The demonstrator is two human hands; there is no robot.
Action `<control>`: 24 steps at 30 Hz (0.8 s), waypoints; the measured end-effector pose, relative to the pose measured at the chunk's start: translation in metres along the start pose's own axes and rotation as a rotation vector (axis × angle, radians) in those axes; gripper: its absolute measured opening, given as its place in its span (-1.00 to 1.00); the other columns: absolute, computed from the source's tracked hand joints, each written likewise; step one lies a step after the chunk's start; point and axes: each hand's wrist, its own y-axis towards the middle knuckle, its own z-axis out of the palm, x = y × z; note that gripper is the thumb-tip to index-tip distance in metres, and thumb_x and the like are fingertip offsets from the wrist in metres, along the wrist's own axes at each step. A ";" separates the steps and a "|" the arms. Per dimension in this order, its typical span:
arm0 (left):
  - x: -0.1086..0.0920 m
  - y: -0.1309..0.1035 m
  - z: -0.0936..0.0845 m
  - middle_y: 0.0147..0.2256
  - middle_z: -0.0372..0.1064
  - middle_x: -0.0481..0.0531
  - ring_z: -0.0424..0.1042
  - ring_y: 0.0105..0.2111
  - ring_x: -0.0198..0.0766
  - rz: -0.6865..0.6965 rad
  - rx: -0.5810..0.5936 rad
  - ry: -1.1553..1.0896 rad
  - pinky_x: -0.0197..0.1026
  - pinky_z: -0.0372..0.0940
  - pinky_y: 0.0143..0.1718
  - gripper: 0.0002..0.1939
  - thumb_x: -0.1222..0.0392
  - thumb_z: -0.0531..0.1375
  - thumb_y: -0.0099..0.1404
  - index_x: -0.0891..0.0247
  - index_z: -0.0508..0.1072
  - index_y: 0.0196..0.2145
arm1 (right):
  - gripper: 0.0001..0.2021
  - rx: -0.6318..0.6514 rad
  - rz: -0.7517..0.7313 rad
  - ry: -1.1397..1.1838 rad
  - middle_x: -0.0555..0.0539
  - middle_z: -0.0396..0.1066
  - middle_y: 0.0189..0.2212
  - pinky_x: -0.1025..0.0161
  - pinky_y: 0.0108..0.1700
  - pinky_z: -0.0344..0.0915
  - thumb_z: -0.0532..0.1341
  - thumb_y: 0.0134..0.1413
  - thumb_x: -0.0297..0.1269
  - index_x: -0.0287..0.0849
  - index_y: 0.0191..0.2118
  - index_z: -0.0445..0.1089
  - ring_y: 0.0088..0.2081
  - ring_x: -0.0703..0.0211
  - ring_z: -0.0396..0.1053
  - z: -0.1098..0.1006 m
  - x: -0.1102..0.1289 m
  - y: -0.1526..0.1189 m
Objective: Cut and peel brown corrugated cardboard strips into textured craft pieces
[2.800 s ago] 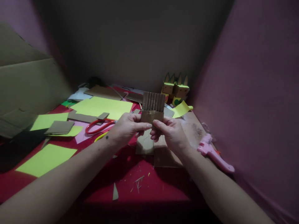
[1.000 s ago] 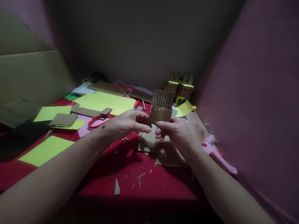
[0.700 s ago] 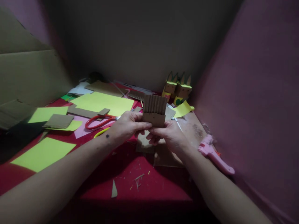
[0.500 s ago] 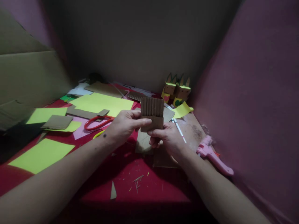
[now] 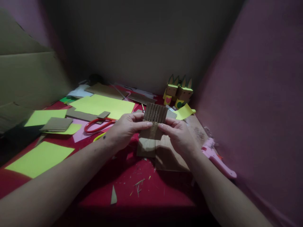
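Note:
A small brown cardboard piece (image 5: 155, 114), ribbed on its upper part and smooth below, is held up over the middle of the red table. My left hand (image 5: 132, 126) pinches its left edge, thumb on the front face. On the right edge, my right hand (image 5: 177, 130) grips it the same way, its thumb near the other thumb. Beneath the hands lie a pale board piece (image 5: 146, 148) and a brown cardboard sheet (image 5: 169, 157).
Red-handled scissors (image 5: 97, 125) and yellow sheets (image 5: 40, 159) lie left on the red table (image 5: 132, 201). At the right rests a pink glue gun (image 5: 219, 160). Two cardboard figures with pointed ears (image 5: 178, 91) stand at the back right. Small scraps lie in front.
My right hand has moved up from the piece's lower corner to its right edge. The cardboard piece now sits slightly lower and tilted, showing more of its lower part.

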 end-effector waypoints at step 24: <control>0.000 -0.001 0.005 -0.19 0.55 0.07 0.50 -0.16 -0.14 0.114 -0.067 -0.048 -0.12 0.35 -0.04 -0.65 0.30 0.35 0.07 0.26 0.55 -0.13 | -0.54 -0.057 0.017 0.130 0.06 0.51 -0.41 0.24 -0.47 0.40 0.37 -0.16 -0.30 -0.03 -0.07 0.30 -0.49 0.20 0.44 0.005 -0.006 -0.001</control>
